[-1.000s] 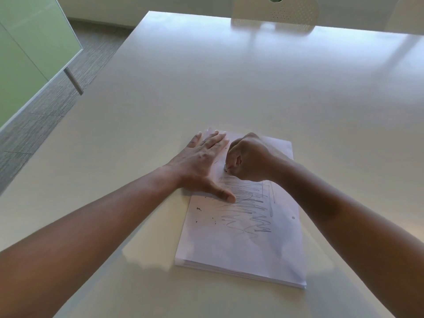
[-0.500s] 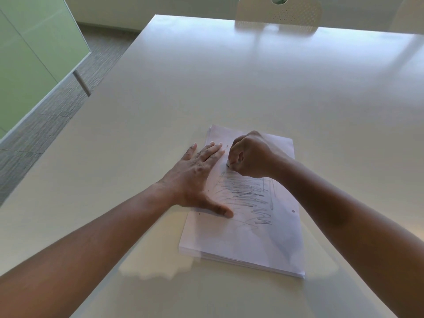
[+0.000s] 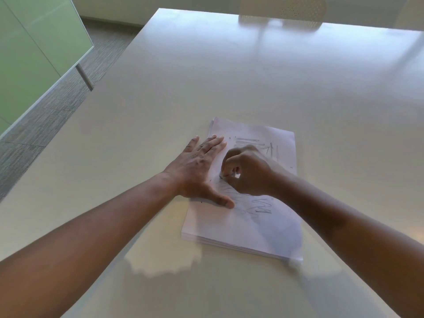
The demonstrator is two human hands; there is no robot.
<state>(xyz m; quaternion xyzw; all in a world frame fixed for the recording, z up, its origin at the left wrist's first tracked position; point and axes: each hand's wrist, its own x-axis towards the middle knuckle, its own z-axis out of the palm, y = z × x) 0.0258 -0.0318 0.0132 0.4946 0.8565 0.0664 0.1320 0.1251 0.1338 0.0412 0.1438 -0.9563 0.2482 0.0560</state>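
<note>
Now we see paper stack [image 3: 252, 230] lying flat on white table [image 3: 252, 76], toward our near edge. Our left hand [image 3: 198, 166] lies flat on stack's left side, fingers straight, thumb spread, pressing top sheet. Our right hand [image 3: 247, 173] is curled, pinching small white eraser [image 3: 221, 174] against top sheet, among pencil scribbles [image 3: 259, 208]. Chair [image 3: 283, 8] at table's far edge.

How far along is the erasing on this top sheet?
Roughly midway, I'd judge. Done: the patch by the left hand looks faded to faint strokes. In hand: the left hand presses the paper stack flat while the right hand rubs a small white eraser on it. Left: the zigzag scribble nearer the person and the lines near the far edge.
</note>
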